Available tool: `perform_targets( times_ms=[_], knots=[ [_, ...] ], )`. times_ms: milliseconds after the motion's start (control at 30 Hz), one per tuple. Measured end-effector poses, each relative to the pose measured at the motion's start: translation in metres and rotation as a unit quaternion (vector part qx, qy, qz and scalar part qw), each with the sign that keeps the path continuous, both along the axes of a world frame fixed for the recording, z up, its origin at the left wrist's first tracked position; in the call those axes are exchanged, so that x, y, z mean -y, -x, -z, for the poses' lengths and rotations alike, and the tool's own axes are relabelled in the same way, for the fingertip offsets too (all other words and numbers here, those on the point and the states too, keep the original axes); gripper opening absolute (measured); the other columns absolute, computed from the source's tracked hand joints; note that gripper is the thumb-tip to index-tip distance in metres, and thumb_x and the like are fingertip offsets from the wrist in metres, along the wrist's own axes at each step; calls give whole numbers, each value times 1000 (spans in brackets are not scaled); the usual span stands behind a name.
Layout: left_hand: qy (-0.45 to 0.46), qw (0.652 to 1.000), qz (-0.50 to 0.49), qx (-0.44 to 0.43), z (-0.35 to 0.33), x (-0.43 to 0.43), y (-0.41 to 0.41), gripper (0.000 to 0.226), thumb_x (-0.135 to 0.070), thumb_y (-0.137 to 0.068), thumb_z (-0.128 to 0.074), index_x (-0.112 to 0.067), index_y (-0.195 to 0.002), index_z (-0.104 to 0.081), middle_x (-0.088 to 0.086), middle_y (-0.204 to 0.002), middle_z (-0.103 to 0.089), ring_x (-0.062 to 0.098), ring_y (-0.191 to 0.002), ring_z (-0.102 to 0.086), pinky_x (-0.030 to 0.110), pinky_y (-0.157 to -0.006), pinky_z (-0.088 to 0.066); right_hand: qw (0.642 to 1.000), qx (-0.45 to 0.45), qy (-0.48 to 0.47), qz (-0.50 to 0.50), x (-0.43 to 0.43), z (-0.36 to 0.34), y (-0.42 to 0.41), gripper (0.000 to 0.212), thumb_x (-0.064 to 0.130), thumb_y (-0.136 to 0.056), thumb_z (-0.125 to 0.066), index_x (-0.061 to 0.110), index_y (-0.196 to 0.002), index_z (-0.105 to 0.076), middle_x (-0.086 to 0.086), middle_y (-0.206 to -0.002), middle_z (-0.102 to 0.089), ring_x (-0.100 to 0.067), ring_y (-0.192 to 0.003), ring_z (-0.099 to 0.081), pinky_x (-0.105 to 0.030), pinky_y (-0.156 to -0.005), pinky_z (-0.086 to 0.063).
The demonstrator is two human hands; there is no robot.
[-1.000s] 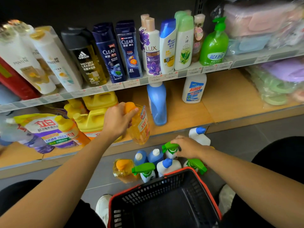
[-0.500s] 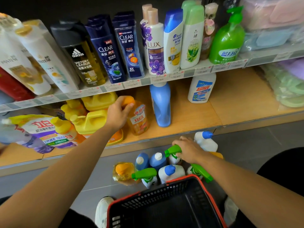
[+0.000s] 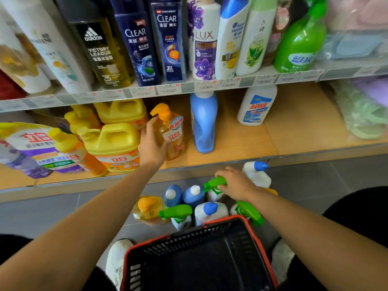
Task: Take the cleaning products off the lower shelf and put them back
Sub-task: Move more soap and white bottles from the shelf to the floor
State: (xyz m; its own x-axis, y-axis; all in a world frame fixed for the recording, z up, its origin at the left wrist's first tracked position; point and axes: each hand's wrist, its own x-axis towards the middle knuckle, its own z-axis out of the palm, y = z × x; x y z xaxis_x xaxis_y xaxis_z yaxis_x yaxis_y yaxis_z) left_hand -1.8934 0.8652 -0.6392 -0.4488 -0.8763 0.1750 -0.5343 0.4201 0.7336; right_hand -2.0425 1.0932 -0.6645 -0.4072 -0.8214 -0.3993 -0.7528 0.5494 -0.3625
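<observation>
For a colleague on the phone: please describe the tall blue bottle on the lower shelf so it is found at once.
Find the wooden lower shelf. Near its middle stands the tall blue bottle, between an orange pump bottle and a white bottle. It alone is all blue, no label showing.

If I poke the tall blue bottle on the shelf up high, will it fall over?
Probably, yes. The blue bottle is tall with a narrow base, so a high push likely tips it. Pushed low, it may just slide on the smooth wooden shelf.
</observation>
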Motion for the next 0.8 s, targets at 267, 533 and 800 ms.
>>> perform_targets(
  times_ms=[267,533,800],
  knots=[
    [-26,999,-14,-39,2,-4,34,84,-33,-74,-86,-36,-140,-34,11,-129,-45,41,-112,-58,46,-93,-49,999,46,-10,-8,-2,-15,-7,62,32,-95,-65,21,-151,-39,-7,-155,-39,-22,-146,-31,-30,-113,-29],
    [16,997,-8,-81,9,-25,40,71,-25,-80,-77,-18,-138,-38,13,-133,-41,35,-116,-52,44,-88,-51,990,50,116,64,-1,-64,28,48,28,-90,-71,20,-136,-59,-2,-131,-63,-19,-116,-59,-35,-99,-48],
    [-93,984,140,-62,22,-51,87,42,-30,-92,-72,-11,-127,-60,2,-118,-67,22,-115,-62,32,-87,-47,951,64,178,246,12,-66,128,48,26,-92,-70,17,-136,-55,-1,-122,-62,-16,-105,-58,-23,-76,-44]
  ],
)
